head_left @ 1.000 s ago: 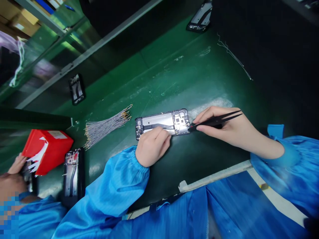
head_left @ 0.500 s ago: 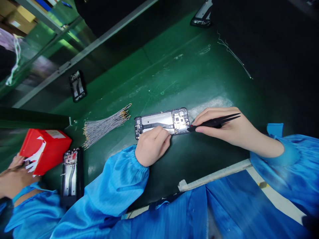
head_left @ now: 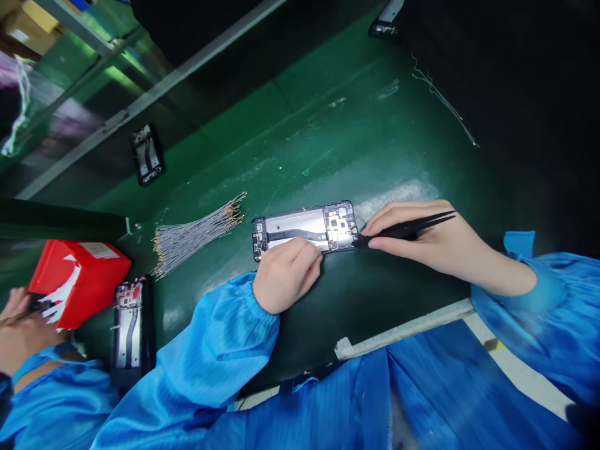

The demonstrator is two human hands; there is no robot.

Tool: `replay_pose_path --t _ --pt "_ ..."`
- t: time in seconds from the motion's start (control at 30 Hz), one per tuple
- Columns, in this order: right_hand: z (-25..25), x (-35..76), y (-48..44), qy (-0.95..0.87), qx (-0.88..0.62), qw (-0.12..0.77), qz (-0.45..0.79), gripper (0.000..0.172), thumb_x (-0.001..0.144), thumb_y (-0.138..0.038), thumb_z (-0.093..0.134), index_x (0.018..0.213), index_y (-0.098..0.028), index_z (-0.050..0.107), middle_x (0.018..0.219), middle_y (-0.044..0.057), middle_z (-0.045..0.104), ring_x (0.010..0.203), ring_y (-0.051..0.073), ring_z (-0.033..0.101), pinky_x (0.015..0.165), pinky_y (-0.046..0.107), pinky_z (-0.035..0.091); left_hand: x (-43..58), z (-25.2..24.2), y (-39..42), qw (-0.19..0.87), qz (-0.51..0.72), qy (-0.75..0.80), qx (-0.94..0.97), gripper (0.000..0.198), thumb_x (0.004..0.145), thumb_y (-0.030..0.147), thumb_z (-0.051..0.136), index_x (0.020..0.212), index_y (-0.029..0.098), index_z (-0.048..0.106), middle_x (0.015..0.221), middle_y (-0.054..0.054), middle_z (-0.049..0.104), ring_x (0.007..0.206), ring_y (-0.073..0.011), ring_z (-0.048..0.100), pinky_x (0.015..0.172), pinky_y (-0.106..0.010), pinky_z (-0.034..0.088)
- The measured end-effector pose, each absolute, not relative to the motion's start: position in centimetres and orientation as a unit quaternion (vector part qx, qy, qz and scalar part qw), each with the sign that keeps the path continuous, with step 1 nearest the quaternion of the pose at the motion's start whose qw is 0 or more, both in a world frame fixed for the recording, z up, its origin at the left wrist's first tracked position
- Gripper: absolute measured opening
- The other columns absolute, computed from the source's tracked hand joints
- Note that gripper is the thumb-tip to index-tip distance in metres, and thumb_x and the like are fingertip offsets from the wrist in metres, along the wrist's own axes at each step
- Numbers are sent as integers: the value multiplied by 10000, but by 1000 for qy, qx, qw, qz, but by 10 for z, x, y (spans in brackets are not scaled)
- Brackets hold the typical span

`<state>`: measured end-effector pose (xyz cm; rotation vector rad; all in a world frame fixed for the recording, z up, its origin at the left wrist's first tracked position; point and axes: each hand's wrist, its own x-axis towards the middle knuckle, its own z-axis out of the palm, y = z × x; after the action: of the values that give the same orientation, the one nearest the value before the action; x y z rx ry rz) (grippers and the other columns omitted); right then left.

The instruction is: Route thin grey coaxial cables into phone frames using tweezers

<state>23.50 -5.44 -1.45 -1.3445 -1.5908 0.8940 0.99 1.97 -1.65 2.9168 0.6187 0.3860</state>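
Note:
An opened phone (head_left: 300, 223) lies flat on the green mat, its metal tray and circuit board facing up. My left hand (head_left: 289, 274) is closed at the phone's near edge, fingers curled over the frame; the fingertips are partly hidden. In my right hand (head_left: 424, 240) is a pair of black tweezers (head_left: 398, 230), pinched between thumb and fingers. The tweezers' working end touches the right end of the phone, by the circuit board. To the left lies a bundle of thin grey cables (head_left: 199, 236) with gold-coloured ends.
Another opened phone (head_left: 129, 331) lies at the left beside a red box (head_left: 87, 281). A co-worker's hand (head_left: 28, 334) is at that box. Further phones lie at the back left (head_left: 147, 154) and far edge (head_left: 388, 20). Loose thin wires (head_left: 445, 103) lie at the right.
The view has shifted slightly. The co-worker's hand at the red box has moved a little to the left. My hands and the phone look nearly unchanged.

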Motion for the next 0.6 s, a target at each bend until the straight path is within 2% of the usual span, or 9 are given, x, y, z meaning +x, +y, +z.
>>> replay_pose_path --t 0.23,0.43,0.6 --pt "-16 233 -56 -677 -504 425 326 54 761 -207 610 809 -199 634 831 28 648 771 161 605 689 288 487 10 -16 19 67 120 208 968 195 858 191 410 723 152 545 644 -17 542 577 -111 491 532 -211 386" --pt "-9 230 -58 -750 -486 359 268 112 833 -226 497 820 -211 608 826 37 652 737 165 610 660 290 489 13 -12 19 64 101 197 973 185 857 185 390 772 147 550 669 -22 533 589 -121 485 546 -224 390" --pt "-6 228 -56 -768 -479 330 268 127 837 -240 487 826 -207 609 809 43 644 743 174 601 674 303 480 22 -12 19 50 86 177 979 196 860 200 384 780 150 555 672 -17 519 587 -127 471 541 -232 377"
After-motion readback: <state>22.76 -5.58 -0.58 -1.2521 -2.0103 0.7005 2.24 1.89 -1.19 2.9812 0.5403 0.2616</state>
